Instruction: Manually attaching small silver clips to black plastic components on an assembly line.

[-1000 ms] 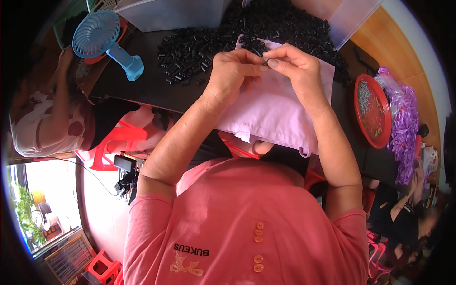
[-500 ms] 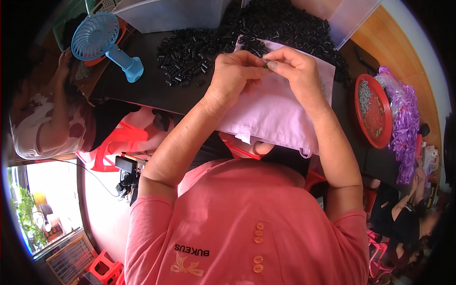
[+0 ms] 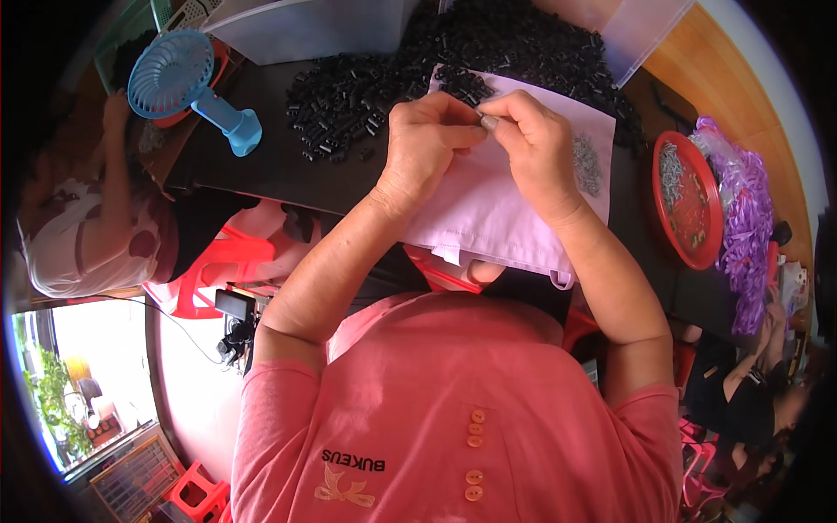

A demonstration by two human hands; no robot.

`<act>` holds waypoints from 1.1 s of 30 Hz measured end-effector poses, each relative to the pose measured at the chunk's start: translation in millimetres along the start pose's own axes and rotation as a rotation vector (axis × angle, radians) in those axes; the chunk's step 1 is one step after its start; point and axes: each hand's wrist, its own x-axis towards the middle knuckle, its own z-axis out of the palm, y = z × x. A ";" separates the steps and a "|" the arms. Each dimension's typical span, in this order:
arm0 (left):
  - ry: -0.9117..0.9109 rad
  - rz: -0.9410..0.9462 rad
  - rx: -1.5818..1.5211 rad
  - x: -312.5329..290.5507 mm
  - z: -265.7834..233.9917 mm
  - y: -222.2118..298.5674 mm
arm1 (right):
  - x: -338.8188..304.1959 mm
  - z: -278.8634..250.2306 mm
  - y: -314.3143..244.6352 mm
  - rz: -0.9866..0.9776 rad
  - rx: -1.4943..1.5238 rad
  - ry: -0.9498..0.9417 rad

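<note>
Over a pink cloth, my left hand and my right hand meet fingertip to fingertip. Both are closed in a pinch, and whatever they hold is too small and hidden to name. Just beyond the fingers, some small black tubular pieces lie on the far edge of the cloth. A patch of small grey metal pieces rests on the cloth beside my right wrist.
A big heap of black pieces covers the back of the dark table, by a clear plastic bin. A blue fan stands left. To the right are a red tray with metal pieces and purple strips. People sit either side.
My right hand has shifted slightly left and down, uncovering the grey metal pieces on the cloth. The fingertips of both hands stay together in a pinch.
</note>
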 end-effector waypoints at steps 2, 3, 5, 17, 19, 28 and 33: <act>-0.001 -0.023 -0.016 1.6 -2.1 0.9 | 0.7 -2.9 1.7 0.189 0.187 -0.097; -0.001 -0.049 -0.034 2.7 -3.4 0.9 | 1.2 -4.4 2.2 0.187 0.188 -0.093; -0.013 -0.072 -0.122 6.6 -7.1 -5.3 | 2.5 -6.8 2.2 0.263 0.314 -0.152; -0.146 -0.191 -0.333 10.0 -5.7 -7.7 | -4.5 7.4 0.7 -0.249 -0.365 0.045; -0.171 -0.176 -0.333 10.1 -7.2 -7.1 | -4.2 6.5 1.9 -0.272 -0.365 0.063; -0.197 -0.196 -0.429 10.2 -9.3 -7.0 | -2.6 4.4 0.7 -0.252 -0.333 0.019; -0.196 -0.195 -0.392 10.2 -7.8 -7.6 | -4.0 4.8 3.1 -0.198 -0.303 -0.006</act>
